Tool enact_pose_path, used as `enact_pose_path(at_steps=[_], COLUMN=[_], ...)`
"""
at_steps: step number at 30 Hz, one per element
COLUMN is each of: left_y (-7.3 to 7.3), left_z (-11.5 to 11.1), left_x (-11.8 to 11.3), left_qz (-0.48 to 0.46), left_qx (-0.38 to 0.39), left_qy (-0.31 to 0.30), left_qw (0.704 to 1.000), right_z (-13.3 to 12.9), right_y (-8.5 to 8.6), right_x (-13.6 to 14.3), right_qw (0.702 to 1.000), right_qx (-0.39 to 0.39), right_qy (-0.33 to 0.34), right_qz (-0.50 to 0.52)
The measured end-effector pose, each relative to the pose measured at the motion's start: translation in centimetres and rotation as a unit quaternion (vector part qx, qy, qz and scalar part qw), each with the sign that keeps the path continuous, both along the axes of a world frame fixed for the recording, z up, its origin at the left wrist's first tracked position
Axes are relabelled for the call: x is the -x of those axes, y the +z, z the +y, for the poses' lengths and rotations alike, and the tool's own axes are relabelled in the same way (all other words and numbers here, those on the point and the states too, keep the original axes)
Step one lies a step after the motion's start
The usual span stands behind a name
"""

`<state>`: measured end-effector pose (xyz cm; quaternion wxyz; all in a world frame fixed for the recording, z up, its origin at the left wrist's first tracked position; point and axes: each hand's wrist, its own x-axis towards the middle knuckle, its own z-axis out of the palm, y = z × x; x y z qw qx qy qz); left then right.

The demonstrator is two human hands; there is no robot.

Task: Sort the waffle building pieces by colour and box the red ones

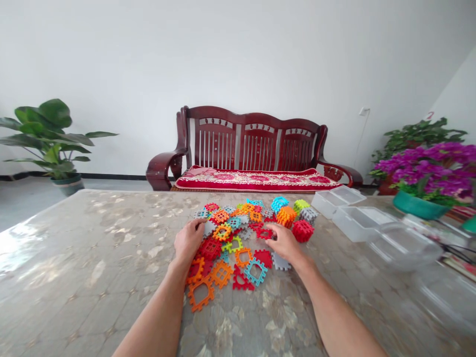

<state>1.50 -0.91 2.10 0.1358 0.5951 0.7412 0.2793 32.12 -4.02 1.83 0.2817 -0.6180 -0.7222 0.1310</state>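
Observation:
A loose pile of colourful notched plastic tiles lies on the table, among them a blue frame tile (256, 271) and an orange frame tile (201, 293) at the near edge. My left hand (190, 239) is at the pile's left side, its fingers curled together by a grey tile (208, 228); what they hold, if anything, is hidden. On the right side, my right hand (284, 241) has thumb and fingers apart beside a red tile (264, 232). Behind it stand stacks of tiles: orange (286, 216), red (303, 230), blue (279, 204), green and grey.
Clear plastic boxes (362, 223) stand on the patterned table (92, 258) to the right, near purple flowers in a teal pot (422, 204). Beyond the table is a wooden bench (256, 141). A leafy plant (55, 134) is at the left.

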Motion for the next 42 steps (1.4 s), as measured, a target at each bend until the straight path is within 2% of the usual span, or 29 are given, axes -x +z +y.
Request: enact_pose_path(at_steps=[4, 8, 12, 17, 22, 26, 37, 42], left_y=[-0.2, -0.3, -0.4, -0.3, -0.3, -0.5, -0.7, -0.6], left_z=[0.2, 0.3, 0.3, 0.3, 0.4, 0.5, 0.7, 0.7], left_x=[0.1, 0.1, 0.2, 0.2, 0.1, 0.2, 0.3, 0.3], left_qz=[0.002, 0.004, 0.005, 0.008, 0.008, 0.006, 0.019, 0.019], left_qx=[0.006, 0.004, 0.001, 0.011, 0.017, 0.014, 0.005, 0.005], left_qy=[-0.001, -0.002, -0.003, -0.002, -0.001, -0.003, 0.003, 0.002], left_qw=[1.000, 1.000, 1.000, 1.000, 1.000, 1.000, 1.000, 1.000], right_z=[-0.1, 0.0, 0.3, -0.3, -1.9, -2.5, -1.9, -2.3], right_y=[0.0, 0.4, 1.6, 2.3, 1.3, 0.8, 0.3, 0.7], right_x=[0.1, 0.4, 0.2, -2.7, -6.4, -7.7, -8.3, -7.9], right_qw=[1.000, 0.998, 0.993, 0.975, 0.951, 0.938, 0.938, 0.940], right_qx=[0.004, 0.014, -0.040, -0.122, -0.156, -0.156, -0.130, -0.133], right_qy=[0.002, -0.016, -0.054, -0.163, -0.257, -0.299, -0.313, -0.310], right_qz=[0.008, 0.061, 0.100, 0.085, 0.069, 0.075, 0.067, 0.043])
